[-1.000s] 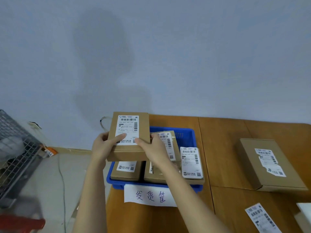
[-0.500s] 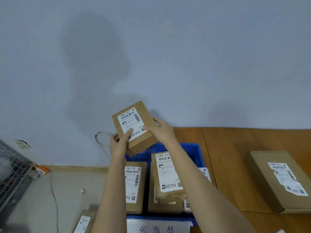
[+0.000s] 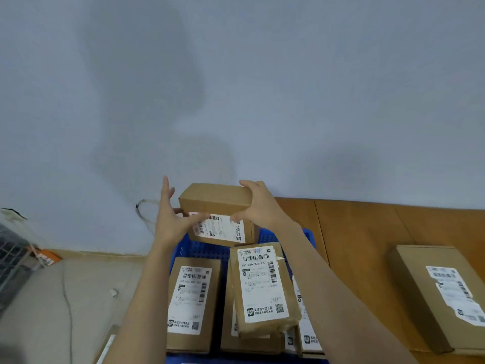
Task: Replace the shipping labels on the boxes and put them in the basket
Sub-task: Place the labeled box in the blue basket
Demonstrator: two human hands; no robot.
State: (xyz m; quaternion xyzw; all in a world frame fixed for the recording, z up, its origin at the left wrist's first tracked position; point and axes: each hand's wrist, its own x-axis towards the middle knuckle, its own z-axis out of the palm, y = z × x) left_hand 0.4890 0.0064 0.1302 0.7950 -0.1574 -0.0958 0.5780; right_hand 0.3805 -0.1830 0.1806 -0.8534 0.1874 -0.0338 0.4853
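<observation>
Now R hand point(image 3: 258, 203) grips box point(image 3: 217, 203) upright at far end of basket point(image 3: 207, 249); L hand point(image 3: 172, 219) fingers straight, spread, thumb touching label point(image 3: 219, 228).

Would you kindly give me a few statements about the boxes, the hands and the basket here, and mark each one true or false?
1. The right hand grips the held box. True.
2. The left hand is curled tightly round the held box. False: its fingers are straight, only the thumb touching the label.
3. The blue basket is empty. False: several labelled boxes lie in it.
4. A large box lies on the wooden table, outside the basket. True.
</observation>
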